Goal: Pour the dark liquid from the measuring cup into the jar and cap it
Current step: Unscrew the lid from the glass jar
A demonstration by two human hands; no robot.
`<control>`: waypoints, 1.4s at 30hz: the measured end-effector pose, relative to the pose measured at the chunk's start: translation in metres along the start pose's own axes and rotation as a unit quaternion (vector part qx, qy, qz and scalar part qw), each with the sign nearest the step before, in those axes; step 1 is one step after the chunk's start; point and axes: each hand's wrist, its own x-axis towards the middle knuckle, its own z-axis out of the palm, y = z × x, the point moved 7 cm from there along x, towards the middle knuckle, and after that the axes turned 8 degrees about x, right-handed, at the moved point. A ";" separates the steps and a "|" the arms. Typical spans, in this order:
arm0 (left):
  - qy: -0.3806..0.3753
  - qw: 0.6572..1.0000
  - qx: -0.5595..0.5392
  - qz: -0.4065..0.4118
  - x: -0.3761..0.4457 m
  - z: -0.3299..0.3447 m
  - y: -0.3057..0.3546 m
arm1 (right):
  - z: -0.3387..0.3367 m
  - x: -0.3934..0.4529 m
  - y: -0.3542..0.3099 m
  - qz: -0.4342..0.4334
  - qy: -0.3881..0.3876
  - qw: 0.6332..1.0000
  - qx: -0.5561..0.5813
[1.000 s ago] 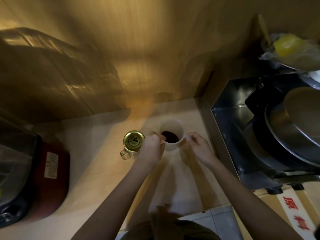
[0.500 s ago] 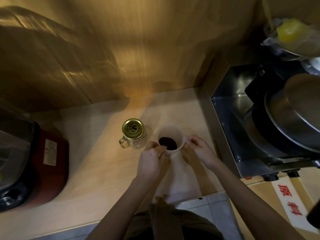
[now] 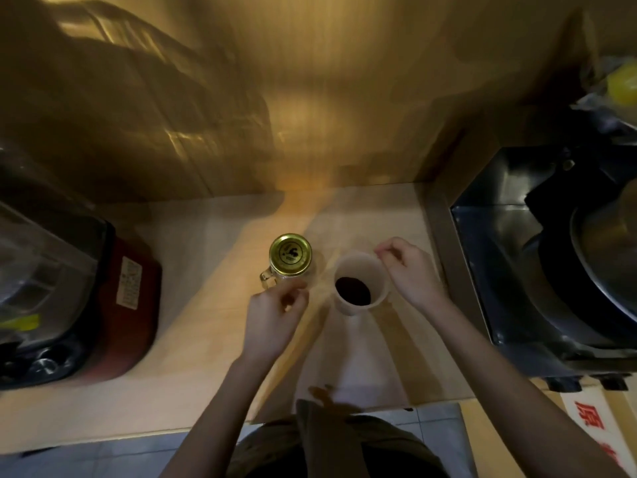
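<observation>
A white measuring cup (image 3: 358,270) with dark liquid at its bottom stands on the pale wooden counter (image 3: 206,339). Just to its left stands a glass jar with a handle, capped by a gold lid (image 3: 290,254). My left hand (image 3: 275,315) hovers in front of the jar, fingers loosely curled and holding nothing, its fingertips close to the jar's handle. My right hand (image 3: 410,274) is at the cup's right side, fingers bent near the rim; a grip on the cup is not visible.
A red and black appliance (image 3: 79,298) sits at the counter's left end. A steel stove surround (image 3: 510,277) with a dark pan (image 3: 593,270) lies to the right. A wood-panelled wall rises behind. The counter's front edge is near my body.
Both hands have come off the measuring cup: the left moved left toward the jar, the right drew back to the cup's right side. The view shifted closer.
</observation>
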 end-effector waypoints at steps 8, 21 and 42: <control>0.034 0.998 0.040 -0.024 0.016 -0.011 -0.045 | 0.085 0.016 -0.065 -0.118 -0.146 0.979 -0.081; -0.021 0.997 -0.025 -0.072 0.044 0.022 -0.068 | 0.132 0.024 -0.071 -0.188 -0.151 0.923 -0.300; -0.055 0.997 -0.004 -0.052 0.056 0.019 -0.079 | 0.081 0.118 0.037 0.117 -0.205 0.968 0.088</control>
